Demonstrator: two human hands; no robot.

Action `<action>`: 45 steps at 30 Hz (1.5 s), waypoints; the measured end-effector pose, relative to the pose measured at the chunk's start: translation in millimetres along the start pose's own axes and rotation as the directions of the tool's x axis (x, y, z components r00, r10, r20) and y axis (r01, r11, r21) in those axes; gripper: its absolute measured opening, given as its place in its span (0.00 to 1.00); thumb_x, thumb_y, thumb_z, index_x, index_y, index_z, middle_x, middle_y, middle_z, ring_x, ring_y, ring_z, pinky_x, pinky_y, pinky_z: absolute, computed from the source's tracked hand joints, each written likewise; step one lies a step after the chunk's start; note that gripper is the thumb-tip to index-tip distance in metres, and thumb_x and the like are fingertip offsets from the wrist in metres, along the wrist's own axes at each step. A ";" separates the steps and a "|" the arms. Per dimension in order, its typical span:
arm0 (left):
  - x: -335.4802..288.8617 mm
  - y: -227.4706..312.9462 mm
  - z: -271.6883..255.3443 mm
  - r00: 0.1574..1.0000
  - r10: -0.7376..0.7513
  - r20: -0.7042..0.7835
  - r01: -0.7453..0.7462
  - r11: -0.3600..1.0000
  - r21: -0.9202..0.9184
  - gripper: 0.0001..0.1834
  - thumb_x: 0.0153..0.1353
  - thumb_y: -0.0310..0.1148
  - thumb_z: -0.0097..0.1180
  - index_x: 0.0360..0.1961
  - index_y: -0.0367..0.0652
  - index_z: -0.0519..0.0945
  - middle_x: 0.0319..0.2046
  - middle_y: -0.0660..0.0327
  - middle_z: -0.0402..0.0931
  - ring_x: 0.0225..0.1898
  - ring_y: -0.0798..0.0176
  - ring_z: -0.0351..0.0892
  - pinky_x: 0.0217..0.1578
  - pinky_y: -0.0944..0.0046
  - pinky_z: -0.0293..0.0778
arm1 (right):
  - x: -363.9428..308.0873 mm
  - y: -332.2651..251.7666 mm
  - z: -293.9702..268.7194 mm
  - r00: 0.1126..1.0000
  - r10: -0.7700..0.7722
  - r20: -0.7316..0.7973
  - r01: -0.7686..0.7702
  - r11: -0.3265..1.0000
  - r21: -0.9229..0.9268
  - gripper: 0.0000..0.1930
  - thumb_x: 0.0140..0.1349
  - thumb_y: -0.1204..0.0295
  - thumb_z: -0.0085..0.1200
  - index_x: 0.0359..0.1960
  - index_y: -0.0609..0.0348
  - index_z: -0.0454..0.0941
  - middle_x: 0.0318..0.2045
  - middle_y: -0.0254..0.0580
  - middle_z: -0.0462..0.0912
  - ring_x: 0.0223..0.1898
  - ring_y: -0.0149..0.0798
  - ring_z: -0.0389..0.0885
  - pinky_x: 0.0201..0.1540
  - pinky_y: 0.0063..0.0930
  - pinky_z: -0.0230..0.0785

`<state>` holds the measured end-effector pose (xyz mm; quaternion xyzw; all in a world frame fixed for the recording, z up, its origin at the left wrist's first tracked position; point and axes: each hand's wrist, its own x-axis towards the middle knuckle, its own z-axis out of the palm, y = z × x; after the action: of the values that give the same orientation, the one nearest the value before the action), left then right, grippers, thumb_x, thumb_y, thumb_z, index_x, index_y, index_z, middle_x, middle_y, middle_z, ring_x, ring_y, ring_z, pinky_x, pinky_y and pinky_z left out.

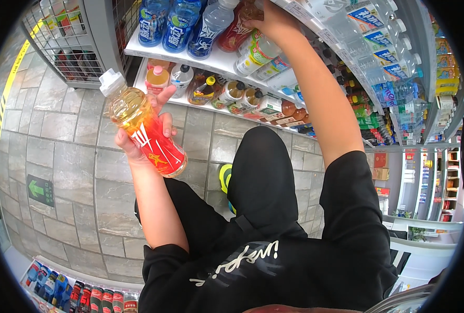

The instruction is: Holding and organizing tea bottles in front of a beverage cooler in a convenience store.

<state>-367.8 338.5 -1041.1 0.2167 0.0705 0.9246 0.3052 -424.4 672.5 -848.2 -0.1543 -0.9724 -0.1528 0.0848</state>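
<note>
My left hand (151, 122) is closed around a plastic bottle (151, 141) of yellow drink with a red label and white cap. The bottle tilts above the floor, and my index finger sticks out beside it. Stretched up to the shelf, my right hand (270, 23) is beside a bottle of dark red drink (237, 31). One finger or thumb lies against that bottle; the other fingers are hidden at the shelf above. Just below the hand stands a clear bottle with a green and white label (255, 55). Blue-labelled bottles (179, 26) stand to the left.
A lower shelf (190, 99) holds several assorted bottles. To the right, clear water bottles (380, 39) fill another shelf. A wire-mesh rack (65, 41) stands at the far left. More cans and bottles (85, 297) line the lower left. Grey tiles (65, 125) cover the floor.
</note>
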 end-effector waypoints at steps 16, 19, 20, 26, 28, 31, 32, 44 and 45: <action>-2.9 -7.4 10.4 0.996 0.054 -0.070 -0.054 0.999 0.004 0.48 0.46 0.63 0.71 0.56 0.34 0.71 0.65 0.31 0.65 0.28 0.59 0.81 0.38 0.55 0.86 | 12.4 3.3 -11.5 0.986 -0.131 -0.105 0.142 0.985 0.100 0.46 0.54 0.54 0.71 0.72 0.53 0.62 0.73 0.56 0.61 0.75 0.56 0.56 0.76 0.46 0.49; -1.7 -8.0 12.2 0.996 0.042 -0.080 -0.043 0.999 -0.003 0.48 0.46 0.63 0.71 0.56 0.34 0.71 0.65 0.31 0.65 0.28 0.59 0.81 0.38 0.55 0.86 | 24.2 13.1 2.7 0.985 -0.128 -0.112 0.133 0.990 0.040 0.45 0.54 0.54 0.71 0.72 0.53 0.63 0.72 0.56 0.62 0.74 0.56 0.57 0.76 0.46 0.50; -0.6 -8.7 12.3 0.996 0.041 -0.081 -0.041 0.999 -0.002 0.48 0.45 0.62 0.71 0.55 0.34 0.71 0.65 0.31 0.65 0.28 0.59 0.81 0.38 0.55 0.86 | 28.5 18.5 9.3 0.986 -0.123 -0.113 0.128 0.991 0.038 0.45 0.54 0.54 0.71 0.72 0.53 0.63 0.72 0.56 0.62 0.74 0.56 0.57 0.76 0.46 0.50; -4.1 -5.1 12.1 0.996 0.037 -0.078 -0.036 0.999 0.017 0.48 0.45 0.62 0.71 0.56 0.34 0.71 0.65 0.31 0.65 0.28 0.59 0.81 0.39 0.54 0.86 | 23.3 5.9 1.1 0.996 -0.088 -0.031 0.089 0.996 0.012 0.47 0.54 0.53 0.70 0.74 0.51 0.60 0.75 0.54 0.58 0.76 0.55 0.54 0.77 0.46 0.47; -3.0 -4.6 13.6 0.997 0.031 -0.073 -0.029 0.999 0.019 0.48 0.45 0.62 0.71 0.56 0.34 0.71 0.65 0.31 0.65 0.28 0.59 0.81 0.39 0.53 0.86 | 21.6 7.6 0.2 0.995 -0.088 -0.053 0.086 0.996 -0.032 0.47 0.54 0.54 0.70 0.74 0.50 0.60 0.76 0.54 0.56 0.76 0.56 0.53 0.78 0.47 0.47; -2.5 -4.0 16.8 1.000 -0.017 -0.019 0.018 0.998 0.055 0.44 0.49 0.61 0.71 0.55 0.40 0.69 0.70 0.38 0.61 0.30 0.63 0.75 0.40 0.55 0.81 | 21.6 10.2 -1.2 0.992 -0.100 -0.071 0.098 0.995 -0.034 0.47 0.54 0.54 0.70 0.74 0.50 0.60 0.76 0.55 0.56 0.76 0.57 0.53 0.78 0.48 0.46; -2.8 -5.7 17.7 0.999 0.006 -0.047 -0.004 0.999 0.043 0.46 0.47 0.62 0.71 0.56 0.37 0.70 0.68 0.35 0.63 0.29 0.61 0.78 0.39 0.55 0.83 | 22.7 10.5 -1.7 0.992 -0.099 -0.073 0.097 0.995 -0.034 0.47 0.54 0.54 0.70 0.74 0.50 0.60 0.76 0.55 0.56 0.76 0.57 0.53 0.78 0.48 0.46; -3.2 -7.2 17.8 0.998 0.034 -0.059 -0.032 0.999 0.044 0.47 0.47 0.62 0.70 0.56 0.34 0.71 0.66 0.32 0.65 0.28 0.60 0.80 0.36 0.56 0.86 | 27.1 24.0 14.8 0.992 -0.103 -0.072 0.107 0.993 0.053 0.45 0.56 0.52 0.69 0.74 0.50 0.61 0.75 0.55 0.56 0.76 0.57 0.53 0.77 0.48 0.48; -3.4 -7.3 17.4 0.998 0.035 -0.061 -0.032 0.998 0.051 0.47 0.47 0.62 0.70 0.56 0.34 0.71 0.66 0.32 0.65 0.28 0.60 0.80 0.36 0.57 0.86 | 27.0 23.3 14.2 0.989 -0.116 -0.095 0.119 0.992 0.032 0.46 0.56 0.52 0.69 0.74 0.49 0.60 0.75 0.55 0.56 0.76 0.57 0.53 0.77 0.48 0.48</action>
<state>-353.7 342.3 -1028.7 0.1966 0.0996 0.9338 0.2818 -443.8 705.6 -849.4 -0.0878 -0.9775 -0.1464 0.1236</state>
